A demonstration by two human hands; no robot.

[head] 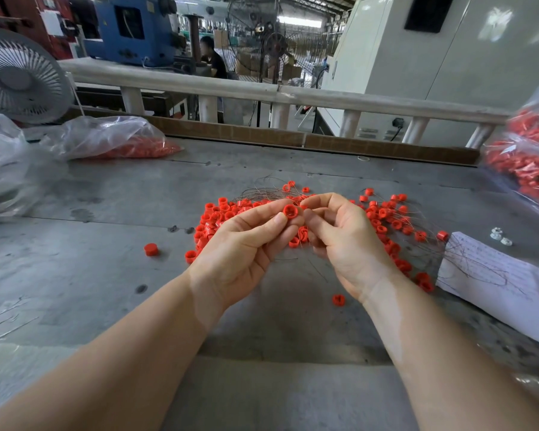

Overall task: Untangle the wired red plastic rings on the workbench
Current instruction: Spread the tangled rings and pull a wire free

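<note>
1. Left hand [240,250] pinches one small red plastic ring [290,211] between thumb and fingertips, lifted above the pile.
2. Right hand [343,234], fingers curled, touches that ring, pinching thin wire.
3. Heap of wired red plastic rings [218,213] sits mid grey workbench [106,275], just behind both hands.

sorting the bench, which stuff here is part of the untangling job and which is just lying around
In the job: left hand, right hand, held red ring, ring pile, wires.
Lying about: fan, bagged rings, paper.

Bright red rings [383,219] lie on a dull grey, scuffed table [106,290]; their wires [262,191] look dark, perhaps grey. The clear bags [106,138] show red inside; the paper [495,275] is white.
</note>
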